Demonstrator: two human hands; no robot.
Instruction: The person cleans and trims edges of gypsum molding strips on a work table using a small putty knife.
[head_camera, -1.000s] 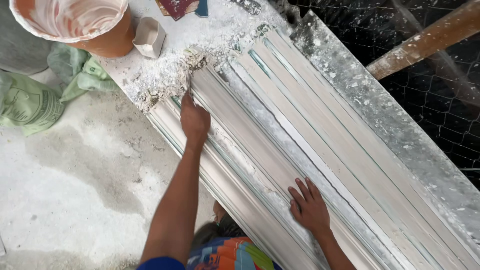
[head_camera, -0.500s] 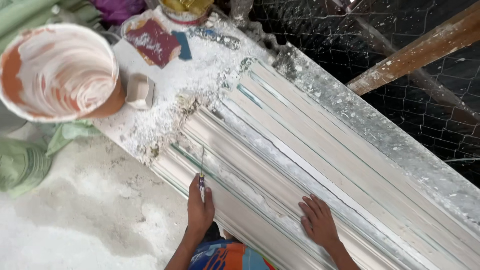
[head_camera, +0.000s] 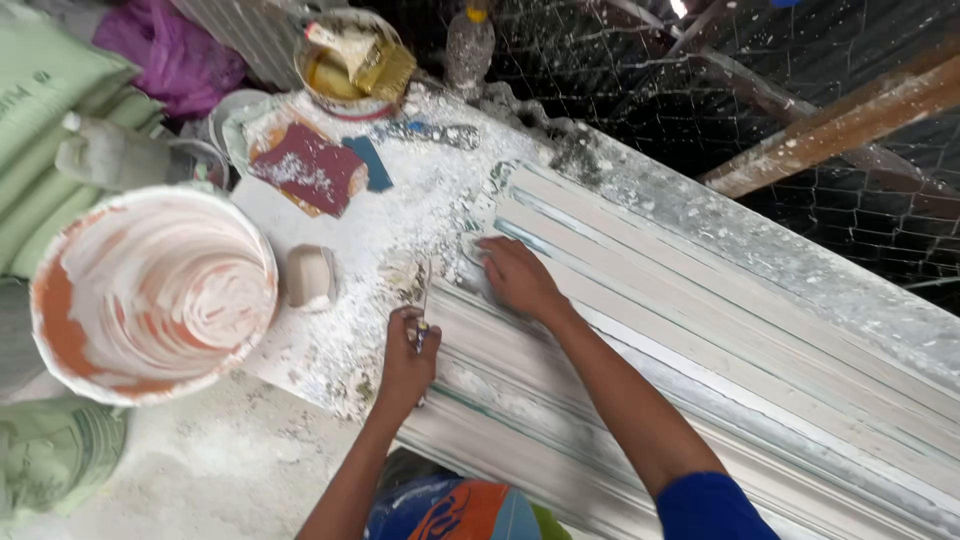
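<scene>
We are in a rough plaster workshop. We see long white mouldings (head_camera: 720, 330) stacked on a dusty workbench (head_camera: 350, 340) strewn with plaster crumbs, a plaster-caked bucket (head_camera: 150, 295), a sheet of sandpaper (head_camera: 305, 165), a paint tin (head_camera: 350, 50), green sacks (head_camera: 40, 130), and wire mesh (head_camera: 800, 110) behind a bare wooden beam (head_camera: 840, 125).

The long white ribbed plaster mouldings (head_camera: 720, 330) run off the right and bottom edges, their far ends unseen. The thin blade tool (head_camera: 422, 305) in the left hand (head_camera: 405, 365) is mostly hidden by the fingers; its kind is unclear. The plaster-smeared orange bucket (head_camera: 150, 290) hides the bench edge beneath
</scene>
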